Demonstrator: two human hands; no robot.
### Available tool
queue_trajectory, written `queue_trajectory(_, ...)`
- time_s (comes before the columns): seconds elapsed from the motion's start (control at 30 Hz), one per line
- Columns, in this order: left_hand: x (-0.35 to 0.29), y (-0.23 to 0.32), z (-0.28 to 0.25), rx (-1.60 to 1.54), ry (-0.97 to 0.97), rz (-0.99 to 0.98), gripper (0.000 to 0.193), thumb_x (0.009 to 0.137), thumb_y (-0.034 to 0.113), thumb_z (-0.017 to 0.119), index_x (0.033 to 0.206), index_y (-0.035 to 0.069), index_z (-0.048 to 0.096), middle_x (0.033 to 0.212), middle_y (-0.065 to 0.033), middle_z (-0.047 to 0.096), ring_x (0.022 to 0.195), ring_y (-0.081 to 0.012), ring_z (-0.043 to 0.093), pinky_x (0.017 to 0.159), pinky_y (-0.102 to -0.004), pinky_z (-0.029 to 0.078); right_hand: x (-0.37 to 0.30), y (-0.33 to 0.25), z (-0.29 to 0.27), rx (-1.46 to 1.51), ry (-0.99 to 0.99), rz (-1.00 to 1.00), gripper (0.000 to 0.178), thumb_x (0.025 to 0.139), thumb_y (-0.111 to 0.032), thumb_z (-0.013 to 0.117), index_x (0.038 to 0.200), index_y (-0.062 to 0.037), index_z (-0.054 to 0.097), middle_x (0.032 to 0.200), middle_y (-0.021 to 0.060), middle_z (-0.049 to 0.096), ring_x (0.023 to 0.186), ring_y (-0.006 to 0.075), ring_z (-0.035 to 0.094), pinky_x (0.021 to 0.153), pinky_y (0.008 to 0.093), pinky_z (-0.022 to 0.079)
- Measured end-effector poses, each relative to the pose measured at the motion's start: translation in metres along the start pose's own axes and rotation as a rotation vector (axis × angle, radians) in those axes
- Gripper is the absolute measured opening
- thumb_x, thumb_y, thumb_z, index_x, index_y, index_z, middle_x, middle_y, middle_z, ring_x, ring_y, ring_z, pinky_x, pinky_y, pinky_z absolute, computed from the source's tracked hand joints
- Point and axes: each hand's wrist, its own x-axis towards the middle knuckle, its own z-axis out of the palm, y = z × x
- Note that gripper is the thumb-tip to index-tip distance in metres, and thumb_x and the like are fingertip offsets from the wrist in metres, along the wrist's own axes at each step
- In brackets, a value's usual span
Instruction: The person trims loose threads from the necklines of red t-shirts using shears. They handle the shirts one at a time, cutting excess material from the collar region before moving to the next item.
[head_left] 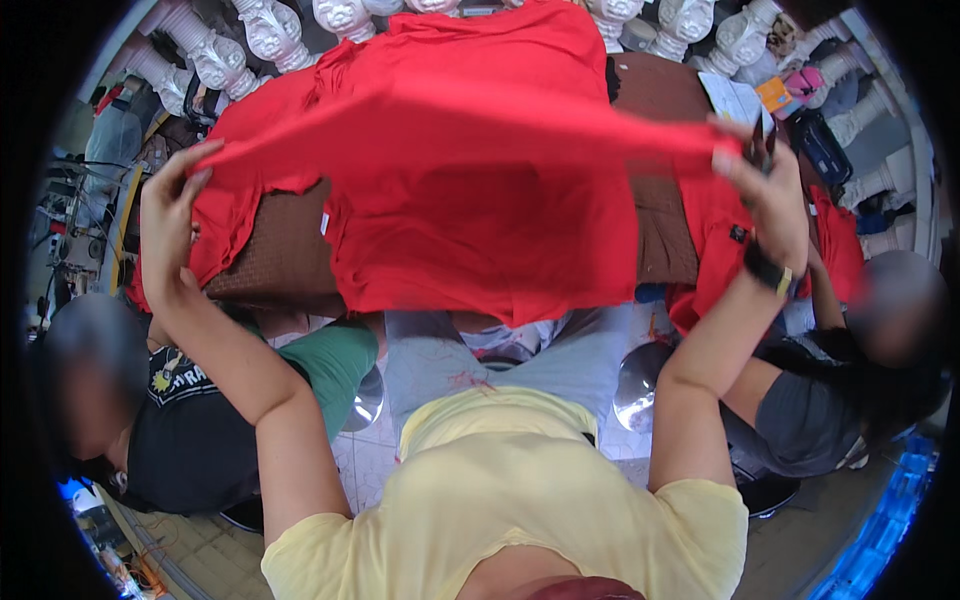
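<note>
A red garment (450, 130) is stretched across in front of me, raised over the table and partly blurred by motion. My left hand (172, 215) pinches its left end between thumb and fingers. At the other end my right hand (770, 190) grips the cloth; a dark pointed tool, perhaps thread snips (763, 140), also sits in that hand. Beneath the raised cloth, more red fabric (480, 240) lies spread and hangs over the table's near edge. Whether the two are one piece, I cannot tell.
The brown-covered table (285, 245) carries more red cloth (705, 225) at the right. One person (215, 430) sits close at my left, another (815, 405) at my right. White balusters (275, 35) line the far side. Papers (735, 100) and a dark case (822, 145) lie back right.
</note>
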Motion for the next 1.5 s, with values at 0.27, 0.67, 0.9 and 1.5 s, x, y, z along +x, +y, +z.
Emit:
queue_trajectory(0.27,0.062,-0.037,0.016,-0.009,0.341,0.283,0.017,0.096,0.001,0.065,0.111,-0.003,0.072,0.106,-0.0059,0.068,0.097,-0.0115,0.061,0.089,-0.0241,0.046,0.027,-0.027,0.011,-0.476,0.332,-0.298,0.016,0.084,-0.006,0.078,0.097,0.003,0.075,0.074,-0.0003,0.051,0.07,0.0093,0.043,0.064,0.0245,0.037)
queue_trajectory(0.67,0.259,-0.024,0.062,-0.423,0.576,0.349,0.017,0.091,-0.004,0.061,0.106,-0.01,0.06,0.104,-0.0239,0.062,0.084,-0.0289,0.065,0.074,-0.0349,0.059,0.293,0.095,-0.012,-0.957,0.519,-0.196,0.047,0.084,-0.045,0.08,0.102,-0.0017,0.076,0.08,0.0096,0.072,0.077,0.0131,0.066,0.074,0.0288,0.052)
queue_trajectory(0.9,0.265,-0.18,0.122,-0.167,0.41,0.087,0.03,0.095,0.011,0.068,0.124,0.003,0.069,0.108,-0.0074,0.075,0.099,-0.0149,0.069,0.086,-0.0264,0.053,0.239,0.128,0.043,-0.79,0.251,-0.123,0.048,0.083,-0.044,0.08,0.104,-0.001,0.075,0.081,0.0077,0.072,0.078,0.0117,0.065,0.074,0.0282,0.051)
queue_trajectory(1.5,-0.163,0.083,0.31,-0.561,-0.66,-0.273,0.03,0.094,0.014,0.072,0.116,0.001,0.058,0.107,-0.0121,0.061,0.085,-0.0177,0.062,0.081,-0.0314,0.053,-0.167,0.136,0.156,0.001,-0.033,0.54,0.041,0.083,-0.022,0.084,0.109,0.004,0.065,0.083,0.0082,0.075,0.076,0.0108,0.068,0.069,0.026,0.051)
